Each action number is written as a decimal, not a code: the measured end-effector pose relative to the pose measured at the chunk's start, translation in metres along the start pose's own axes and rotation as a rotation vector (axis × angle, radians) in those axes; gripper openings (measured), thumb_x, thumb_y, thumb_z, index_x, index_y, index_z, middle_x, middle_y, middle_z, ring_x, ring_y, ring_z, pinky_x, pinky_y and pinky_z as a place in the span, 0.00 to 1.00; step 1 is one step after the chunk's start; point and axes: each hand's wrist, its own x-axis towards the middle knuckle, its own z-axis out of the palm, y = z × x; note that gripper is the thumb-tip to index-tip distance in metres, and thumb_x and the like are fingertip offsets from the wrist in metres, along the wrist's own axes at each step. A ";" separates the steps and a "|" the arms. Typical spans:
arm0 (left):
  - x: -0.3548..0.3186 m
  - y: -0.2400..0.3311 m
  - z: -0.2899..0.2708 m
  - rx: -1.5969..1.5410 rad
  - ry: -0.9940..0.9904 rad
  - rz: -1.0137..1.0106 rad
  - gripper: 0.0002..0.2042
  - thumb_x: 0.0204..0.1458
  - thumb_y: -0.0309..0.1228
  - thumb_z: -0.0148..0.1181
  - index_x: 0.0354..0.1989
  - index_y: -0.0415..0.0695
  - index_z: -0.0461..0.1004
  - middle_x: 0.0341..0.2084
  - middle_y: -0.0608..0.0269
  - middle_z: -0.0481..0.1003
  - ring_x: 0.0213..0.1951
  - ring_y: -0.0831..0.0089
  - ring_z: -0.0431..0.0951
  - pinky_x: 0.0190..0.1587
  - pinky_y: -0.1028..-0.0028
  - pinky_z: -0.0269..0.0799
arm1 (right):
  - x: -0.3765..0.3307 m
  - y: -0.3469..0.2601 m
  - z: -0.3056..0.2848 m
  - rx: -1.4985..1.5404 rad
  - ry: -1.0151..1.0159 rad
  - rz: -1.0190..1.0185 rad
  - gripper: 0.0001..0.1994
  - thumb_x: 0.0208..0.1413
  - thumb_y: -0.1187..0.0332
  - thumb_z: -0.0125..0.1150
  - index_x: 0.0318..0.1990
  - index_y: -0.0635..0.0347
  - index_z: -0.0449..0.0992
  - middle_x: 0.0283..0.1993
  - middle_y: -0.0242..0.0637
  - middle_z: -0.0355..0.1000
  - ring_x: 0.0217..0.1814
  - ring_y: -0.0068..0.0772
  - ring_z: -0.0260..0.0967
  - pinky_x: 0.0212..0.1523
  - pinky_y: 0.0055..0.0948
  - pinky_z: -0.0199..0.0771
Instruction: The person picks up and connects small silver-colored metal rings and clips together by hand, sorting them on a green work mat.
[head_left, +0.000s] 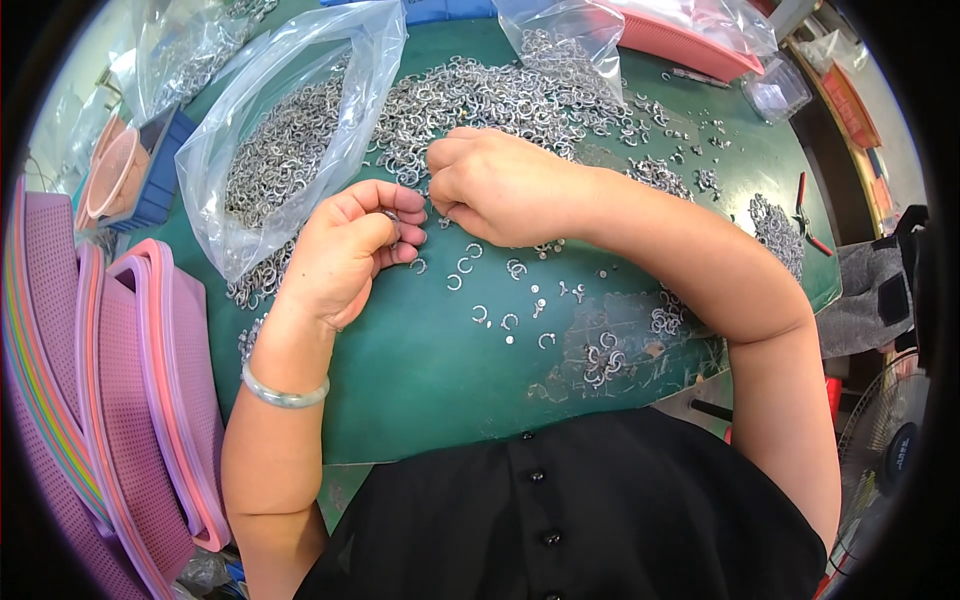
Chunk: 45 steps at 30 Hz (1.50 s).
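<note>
My left hand is curled above the green tabletop, its thumb against the fingers. A small curved metal piece shows between them. Close beside it, my right hand is closed with its fingertips bent down; whatever it pinches is hidden. Beyond both hands spreads a large heap of small silver open rings. Several loose C-shaped rings and tiny pale round bits lie on the table in front of my hands.
A clear plastic bag lies open over rings at the left. Stacked purple baskets stand by the table's left edge. Red-handled pliers and a small ring pile lie at the right. A pink basket stands at the back.
</note>
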 end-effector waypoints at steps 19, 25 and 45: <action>-0.005 0.000 0.015 0.304 0.038 0.104 0.06 0.50 0.25 0.57 0.36 0.39 0.71 0.25 0.70 0.70 0.24 0.85 0.67 0.26 0.85 0.63 | -0.006 0.000 -0.012 0.252 0.016 0.088 0.05 0.48 0.71 0.52 0.28 0.62 0.72 0.34 0.43 0.68 0.41 0.47 0.65 0.43 0.40 0.66; -0.002 -0.003 0.013 0.222 0.006 0.115 0.04 0.51 0.24 0.56 0.34 0.39 0.71 0.23 0.70 0.70 0.23 0.86 0.66 0.25 0.85 0.63 | -0.006 -0.007 -0.018 0.317 0.003 0.120 0.05 0.48 0.70 0.54 0.29 0.62 0.73 0.34 0.44 0.68 0.41 0.46 0.66 0.43 0.39 0.66; 0.001 0.003 -0.001 -0.137 0.054 0.032 0.02 0.52 0.24 0.51 0.32 0.39 0.68 0.28 0.59 0.73 0.28 0.75 0.74 0.32 0.78 0.73 | 0.001 -0.001 0.002 -0.057 0.076 0.046 0.03 0.40 0.72 0.59 0.24 0.60 0.75 0.31 0.37 0.67 0.40 0.41 0.65 0.43 0.36 0.66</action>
